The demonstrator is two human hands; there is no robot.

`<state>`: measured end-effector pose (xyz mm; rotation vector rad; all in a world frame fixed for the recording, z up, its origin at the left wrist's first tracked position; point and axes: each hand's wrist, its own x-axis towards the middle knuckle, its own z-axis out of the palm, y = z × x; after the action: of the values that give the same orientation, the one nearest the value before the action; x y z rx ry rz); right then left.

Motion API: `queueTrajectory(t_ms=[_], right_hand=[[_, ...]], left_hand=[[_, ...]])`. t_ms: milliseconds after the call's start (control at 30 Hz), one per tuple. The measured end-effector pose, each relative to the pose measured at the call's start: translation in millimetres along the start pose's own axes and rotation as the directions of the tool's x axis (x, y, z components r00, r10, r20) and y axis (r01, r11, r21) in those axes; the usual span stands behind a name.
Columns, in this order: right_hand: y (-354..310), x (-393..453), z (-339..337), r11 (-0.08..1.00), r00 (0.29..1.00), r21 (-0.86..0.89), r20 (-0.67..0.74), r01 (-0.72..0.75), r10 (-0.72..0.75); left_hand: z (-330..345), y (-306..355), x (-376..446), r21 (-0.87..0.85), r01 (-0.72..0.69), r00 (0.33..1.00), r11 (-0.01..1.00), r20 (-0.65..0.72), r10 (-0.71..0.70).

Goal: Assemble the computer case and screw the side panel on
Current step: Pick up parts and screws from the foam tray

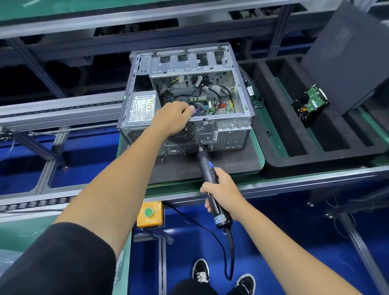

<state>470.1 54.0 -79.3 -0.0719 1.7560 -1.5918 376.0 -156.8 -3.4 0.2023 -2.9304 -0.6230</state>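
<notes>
I've got the computer case (187,96) lying on its side on a dark foam mat (229,165), open face up, its back panel turned toward me. My left hand (173,116) is draped over the near top edge of the case, fingers curled down into the opening above the rear fan grille (183,135), gripping that rim. Inside I can see the green circuit board (216,106), a tangle of black cables (206,88), and the power supply (141,108) with its white label in the left corner. My right hand (222,191) is wrapped tight around the black electric screwdriver (210,182), held at a slant, its tip touching the back panel just below the silver bracket near the ports. The screwdriver's coiled cord (230,259) hangs down from its rear end toward the blue floor (286,223), between me and my shoes. To the right, a black foam tray (281,130) with long slots sits just beside the mat, and a hard drive (310,104) with a green board rests tilted in one slot. A large dark panel (358,54) stands tilted at the far right, well apart from the case. Below the bench edge there's a yellow box with a green button (150,214).
</notes>
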Motion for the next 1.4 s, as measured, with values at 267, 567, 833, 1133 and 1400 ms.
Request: queueTrajectory(t_ms=[267,567,833,1133,1400], right_hand=[[-1.0,-2.7,-1.7,1.000,0.999,-0.029,0.035,0.009,-0.008],[-2.9,-0.4,-1.2,0.998,1.000,-0.065,0.019,0.002,-0.001],[1.0,-3.4,-9.4,0.994,1.000,-0.113,0.029,-0.008,0.012],[5.8,-2.7,-4.4,0.992,1.000,-0.124,0.025,-0.003,0.006],[5.2,-2.2,-3.1,0.989,0.999,-0.150,0.036,-0.012,0.017]], left_hand=[[72.1,-12.6,-88.3,-0.075,0.006,0.959,0.997,-0.282,-0.027],[90.9,4.7,-62.6,-0.807,0.552,0.759,0.210,0.382,-0.527],[92.4,20.7,-62.1,-0.842,0.505,0.684,-0.189,0.524,-0.508],[85.4,22.9,-70.2,-0.847,0.438,0.694,-0.300,0.531,-0.486],[88.5,10.1,-71.0,-0.860,0.505,0.731,-0.073,0.471,-0.494]])
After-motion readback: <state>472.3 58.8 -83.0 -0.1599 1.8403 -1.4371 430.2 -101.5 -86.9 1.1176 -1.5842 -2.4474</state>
